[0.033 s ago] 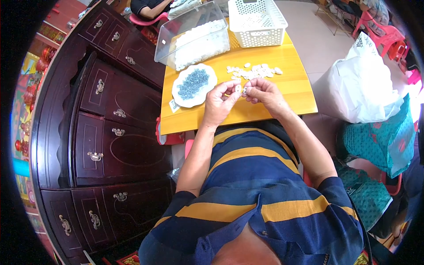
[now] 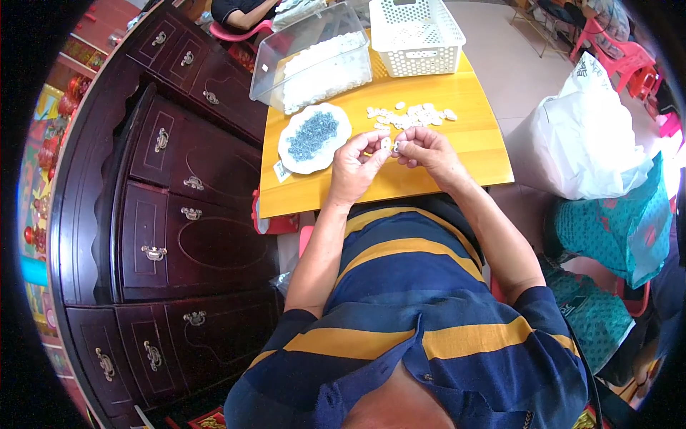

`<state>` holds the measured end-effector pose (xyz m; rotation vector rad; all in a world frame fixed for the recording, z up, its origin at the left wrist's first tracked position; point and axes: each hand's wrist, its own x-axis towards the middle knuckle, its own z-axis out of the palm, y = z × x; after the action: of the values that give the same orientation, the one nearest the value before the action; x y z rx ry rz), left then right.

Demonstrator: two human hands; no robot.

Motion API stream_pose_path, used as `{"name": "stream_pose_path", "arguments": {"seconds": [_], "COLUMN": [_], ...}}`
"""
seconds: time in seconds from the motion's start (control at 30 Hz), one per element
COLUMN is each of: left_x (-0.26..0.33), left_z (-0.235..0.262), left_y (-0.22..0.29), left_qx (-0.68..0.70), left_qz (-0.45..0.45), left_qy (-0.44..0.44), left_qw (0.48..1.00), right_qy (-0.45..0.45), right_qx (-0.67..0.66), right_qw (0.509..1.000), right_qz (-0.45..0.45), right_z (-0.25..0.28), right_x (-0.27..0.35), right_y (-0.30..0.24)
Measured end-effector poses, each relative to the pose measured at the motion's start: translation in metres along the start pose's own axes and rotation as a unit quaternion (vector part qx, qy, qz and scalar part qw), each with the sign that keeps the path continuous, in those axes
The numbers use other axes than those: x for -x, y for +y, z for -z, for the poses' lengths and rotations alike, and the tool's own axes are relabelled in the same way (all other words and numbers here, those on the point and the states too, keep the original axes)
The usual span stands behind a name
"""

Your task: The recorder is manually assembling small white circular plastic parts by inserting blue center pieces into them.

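Over the near part of the yellow wooden table [image 2: 443, 166], my two hands meet. Between thumb and fingers, my left hand [image 2: 357, 159] pinches a small white oval plastic piece [image 2: 386, 144]. Close beside it, my right hand [image 2: 430, 151] pinches another tiny piece [image 2: 396, 146], pale with a darker part; its exact kind is too small to tell. Just beyond my fingers lies a loose scatter of white oval pieces [image 2: 414, 114]. Left of my left hand, a white scalloped dish [image 2: 288, 152] holds a heap of small grey-blue pieces [image 2: 313, 136].
At the table's far side stand a tilted clear plastic bin [image 2: 266, 80] of white pieces and a white perforated basket [image 2: 423, 61]. A dark wooden cabinet [image 2: 214, 243] lines the left. A white sack [image 2: 572, 143] and teal bags [image 2: 607, 229] sit right. Other people are partly visible beyond.
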<state>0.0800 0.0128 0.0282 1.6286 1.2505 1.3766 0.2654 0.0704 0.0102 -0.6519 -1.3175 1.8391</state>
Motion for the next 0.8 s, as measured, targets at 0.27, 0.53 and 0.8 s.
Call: {"name": "stream_pose_path", "arguments": {"seconds": [0.27,0.53,0.8], "left_x": [0.0005,0.0009,0.0000], "left_z": [-0.0006,-0.0019,-0.0004], "left_y": [-0.0014,0.0034,-0.0021], "left_qx": [-0.006,-0.028,-0.035], "left_qz": [0.000,0.005,-0.019], "left_qy": [0.003,0.003,-0.003], "left_qw": [1.000,1.000,0.999], "right_qy": [0.003,0.002,0.008], "right_qx": [0.012,0.036,0.038], "right_qw": [1.000,0.999,0.999], "right_qz": [0.002,0.000,-0.005], "right_z": [-0.0008,0.0003,0.0003], "right_x": [0.0004,0.0002,-0.0003], "right_y": [0.0006,0.0010,0.0016]}}
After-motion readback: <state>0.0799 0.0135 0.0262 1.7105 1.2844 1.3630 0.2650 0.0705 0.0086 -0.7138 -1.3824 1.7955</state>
